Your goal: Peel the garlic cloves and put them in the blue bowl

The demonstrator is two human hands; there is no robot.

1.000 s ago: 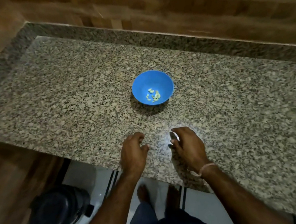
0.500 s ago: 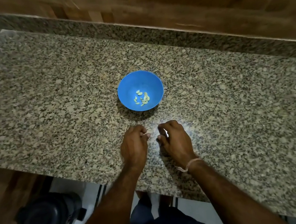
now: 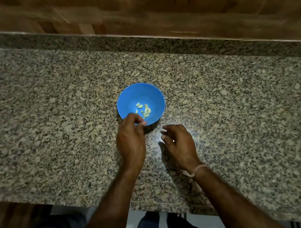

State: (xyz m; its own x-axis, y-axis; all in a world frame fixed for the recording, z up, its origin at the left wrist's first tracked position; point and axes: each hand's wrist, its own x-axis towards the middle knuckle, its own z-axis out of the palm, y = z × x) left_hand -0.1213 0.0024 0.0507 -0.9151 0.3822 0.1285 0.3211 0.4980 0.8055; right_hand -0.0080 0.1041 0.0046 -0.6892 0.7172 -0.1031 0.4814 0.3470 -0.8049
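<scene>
Several peeled cloves (image 3: 144,110) lie in the blue bowl (image 3: 155,96). The left hand (image 3: 131,141) is pinched at its near rim, perhaps dropping another. The right hand (image 3: 180,144) hangs loosely curled, empty, above the bench (image 3: 52,126).

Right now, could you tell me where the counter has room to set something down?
The counter is bare left of the blue bowl, right of it, and behind it. Crowded: the bowl's near side, by the left hand and right hand.
</scene>
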